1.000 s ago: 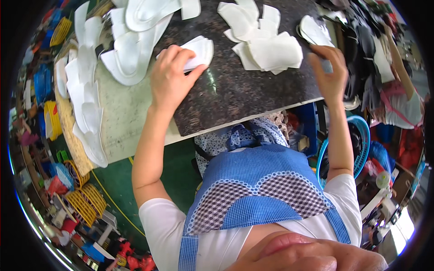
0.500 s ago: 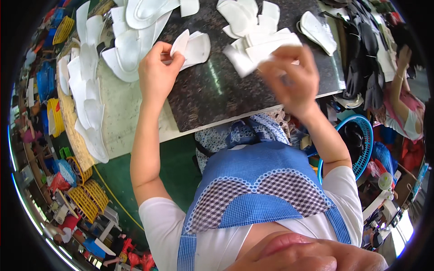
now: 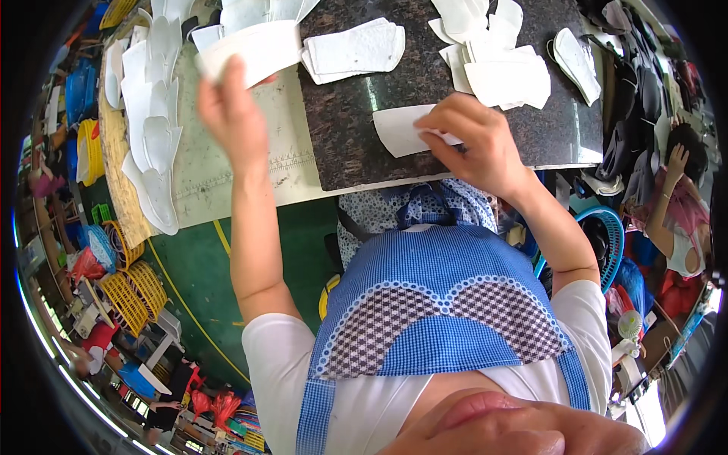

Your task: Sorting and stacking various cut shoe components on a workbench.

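My left hand (image 3: 236,125) pinches a white, slightly curved flat piece (image 3: 262,47) over the left part of the table, thumb on top. Motion blurs that piece and the fingertips a little. My right hand (image 3: 478,140) is closed on the right end of another white flat piece (image 3: 398,130), just over the dark stone slab (image 3: 345,148) near its front edge. Behind, a neat stack of similar white pieces (image 3: 355,50) lies across the slab's left edge. A fanned pile of white pieces (image 3: 508,78) is beyond my right hand.
Overlapping white shaped pieces (image 3: 158,125) run along the table's left side. A small white bundle (image 3: 575,64) lies at the slab's right. Dark pieces (image 3: 644,91) hang beyond it. A blue basket (image 3: 607,235) stands by my right elbow; yellow baskets (image 3: 133,296) sit on the left floor.
My left hand has moved left, off the slab, with a white piece. My right hand, blurred by the pile before, now grips a white piece nearer the front edge. The view has shifted slightly.
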